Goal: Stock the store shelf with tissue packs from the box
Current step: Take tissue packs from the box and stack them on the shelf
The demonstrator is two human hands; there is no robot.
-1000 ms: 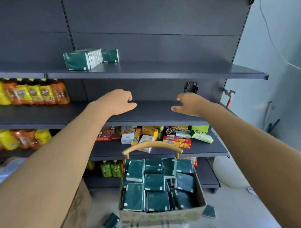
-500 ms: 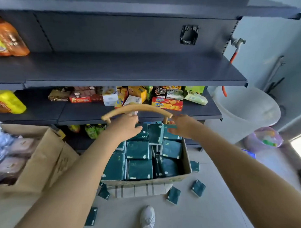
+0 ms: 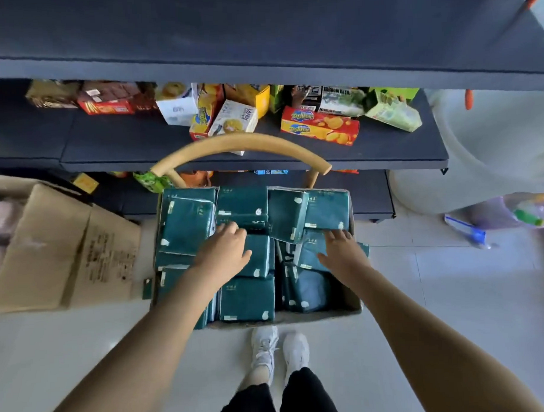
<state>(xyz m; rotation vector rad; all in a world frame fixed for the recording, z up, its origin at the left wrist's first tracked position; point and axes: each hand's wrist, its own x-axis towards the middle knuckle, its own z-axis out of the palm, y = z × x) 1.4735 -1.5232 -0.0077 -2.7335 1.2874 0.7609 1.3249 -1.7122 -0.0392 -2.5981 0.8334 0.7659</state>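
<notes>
A cardboard box (image 3: 345, 312) full of several dark green tissue packs (image 3: 246, 299) stands in front of me on a chair with a curved wooden backrest (image 3: 237, 145). My left hand (image 3: 226, 253) reaches down over the packs in the box's middle, fingers loosely bent, holding nothing that I can see. My right hand (image 3: 340, 249) hovers over the packs on the right side, fingers spread and touching one pack's top (image 3: 309, 250). The dark shelf board (image 3: 258, 36) fills the top of the view.
A lower shelf (image 3: 123, 143) holds snack and biscuit boxes (image 3: 320, 127). A large open carton (image 3: 59, 244) sits at the left on the floor. A white bucket (image 3: 494, 155) and a bag (image 3: 524, 212) stand at the right. My feet (image 3: 279, 350) are just behind the box.
My view has tilted down from the shelves to the box. Both hands came down from shelf height, past the chair's backrest, onto the tissue packs.
</notes>
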